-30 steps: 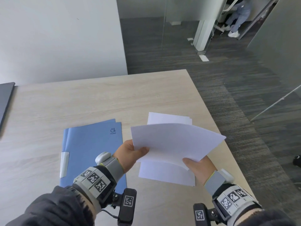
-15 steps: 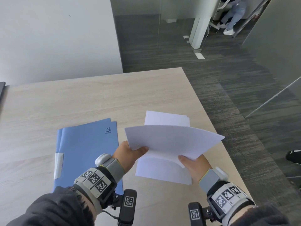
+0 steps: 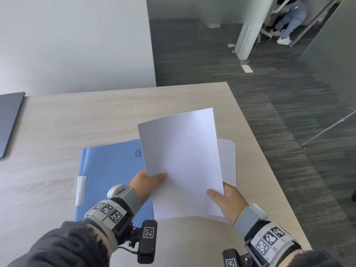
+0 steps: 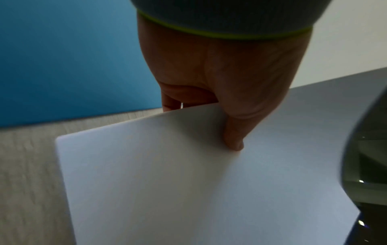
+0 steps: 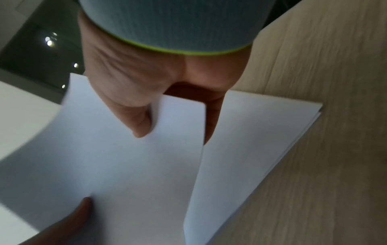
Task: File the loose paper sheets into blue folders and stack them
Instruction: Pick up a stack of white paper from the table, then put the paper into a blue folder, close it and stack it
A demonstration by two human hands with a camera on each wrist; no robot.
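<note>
White paper was present in two lots: one sheet [image 3: 181, 160] held up off the table [image 3: 57, 120], and one small pile of loose sheets [image 3: 228, 160] lying flat on the wood, its count not determinable as the edges were fanned only slightly and mostly covered. Both hands gripped the raised sheet at its near edge. On the left hand [image 3: 146, 183], the thumb lay on top and the fingers curled beneath the left corner; the left wrist view confirmed the thumb [image 4: 233, 132] pressed onto the paper. The right hand [image 3: 226, 202] pinched the near right corner in the same manner, thumb [image 5: 139, 119] above, fingers below. The sheet stood tilted, long side running away from the person, overlapping the right margin of the blue folders [image 3: 113, 170] and most of the pile.

Two blue folders were counted, stacked one on the other, the lower showing as a strip along the left edge. One white label tab [image 3: 81, 189] sat on the left side. One printed logo [image 3: 138, 153] near the top right corner read "FOLDER" beneath a symbol. One dark flat object [image 3: 9, 122] lay at the far left table edge; its identity could not be established.
</note>
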